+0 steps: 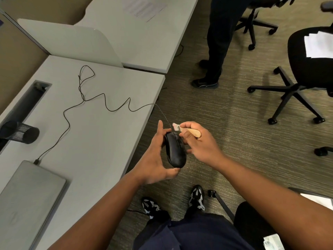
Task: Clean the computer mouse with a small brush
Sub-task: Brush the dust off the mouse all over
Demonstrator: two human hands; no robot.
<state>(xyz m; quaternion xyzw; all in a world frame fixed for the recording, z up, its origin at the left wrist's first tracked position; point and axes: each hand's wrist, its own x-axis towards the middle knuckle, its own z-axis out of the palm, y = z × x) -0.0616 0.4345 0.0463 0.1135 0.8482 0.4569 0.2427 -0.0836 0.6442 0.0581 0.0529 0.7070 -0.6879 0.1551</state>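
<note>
Because the mouse [175, 150] is held out past the near right edge of the desk [100, 134], over the carpet [225, 123] rather than the desktop, a slip would send it to the floor. The left hand [155, 157] cradles it from the left, thumb at its near end and fingers curled behind its far end. That hold looks light, so a firm brush stroke could push the mouse out of it.

The right hand [200, 141] pinches the brush [187, 130] near the ferrule, with the wooden handle pointing right and the pale bristles just beyond the far end of the mouse, where the cable [108, 107] leaves it. Whether the bristles touch the mouse I cannot tell. Bristles snagging on the cable could flick the brush from that pinch.

The cable runs in loose loops across the desk to a plug at the far corner of the closed laptop [27, 195]. Lifting the mouse farther right would draw out the slack and might tug the plug or drag the laptop. A loop could also catch the mesh pen cup [20, 132] lying on its side at the left. Loosened dust would fall on the carpet or the person's shoes [197, 197].

No brand or label can be read on the mouse, brush or laptop. The papers [144, 8] on the far desk and those on the office chair [310, 56] carry print too small to make out.
</note>
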